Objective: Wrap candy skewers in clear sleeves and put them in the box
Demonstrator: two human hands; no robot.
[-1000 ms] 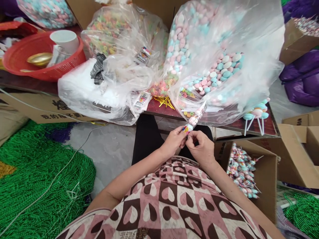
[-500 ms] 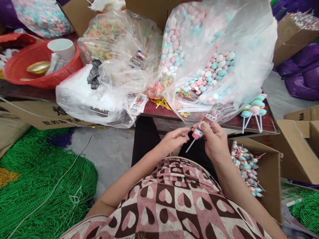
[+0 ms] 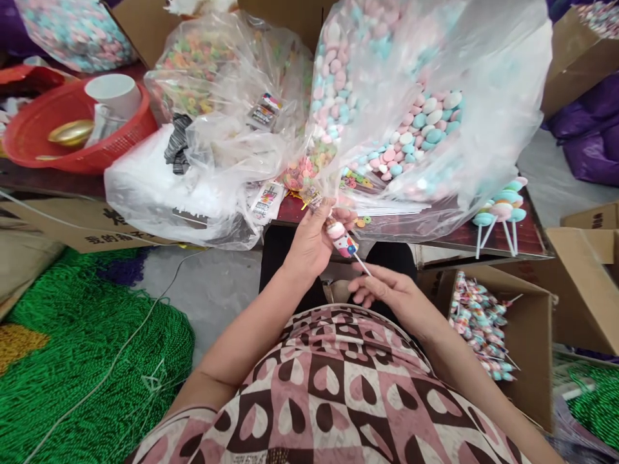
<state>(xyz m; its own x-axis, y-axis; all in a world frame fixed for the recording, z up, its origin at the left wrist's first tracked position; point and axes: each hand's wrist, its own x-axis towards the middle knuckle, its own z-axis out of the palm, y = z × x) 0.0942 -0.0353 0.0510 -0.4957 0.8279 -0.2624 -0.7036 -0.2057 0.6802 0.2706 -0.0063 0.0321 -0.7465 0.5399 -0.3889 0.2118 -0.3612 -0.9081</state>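
Table [image 3: 534,237] beyond slantwise wrapped lollipop [image 3: 344,242], stick [image 3: 362,264] toward lower right.

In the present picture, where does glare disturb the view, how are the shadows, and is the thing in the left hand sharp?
Head view: whitish glare on the large plastic bag veils part of the pastel candies; head view: soft light, no hard-edged shadow standing out on the grey floor; head view: the wrapped stick in the left hand looks slightly soft.
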